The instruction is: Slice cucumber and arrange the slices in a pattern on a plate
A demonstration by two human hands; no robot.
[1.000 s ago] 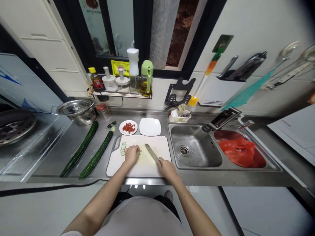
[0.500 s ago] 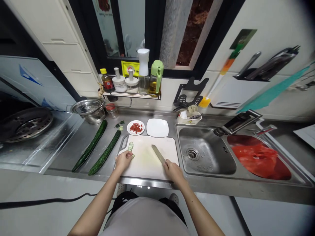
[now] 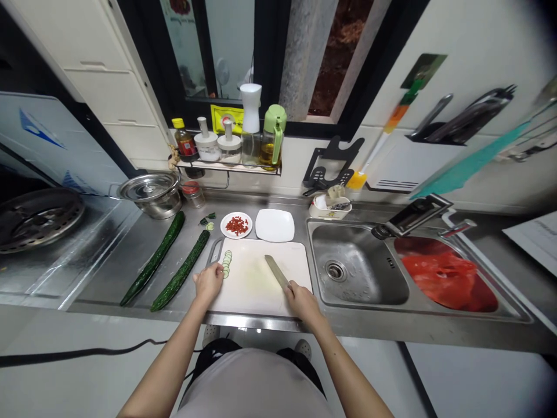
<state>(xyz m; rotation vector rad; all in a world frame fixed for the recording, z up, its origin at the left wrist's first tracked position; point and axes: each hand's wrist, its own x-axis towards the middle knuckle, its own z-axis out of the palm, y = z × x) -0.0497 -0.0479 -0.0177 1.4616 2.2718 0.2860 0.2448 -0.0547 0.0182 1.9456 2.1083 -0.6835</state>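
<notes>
My right hand is wrapped around the handle of a kitchen knife, whose blade lies low over the white cutting board and points away from me. At the board's left edge is my left hand, its fingers loosely bent and slightly apart, with nothing visible in them. Just right of those fingertips, thin cucumber slices overlap in a short row on the board. Two long dark green cucumbers lie on the steel counter to the left: a nearer one and a farther one.
Behind the board stand a plate of chopped red pieces and a white square plate. Cucumber ends lie beside them. A steel sink is on the right, a lidded pot at back left. Seasonings line a wall shelf.
My left hand has drawn left off the cucumber slices, leaving the whole row uncovered. My right hand and the knife keep nearly the same place on the board; the view has shifted slightly.
</notes>
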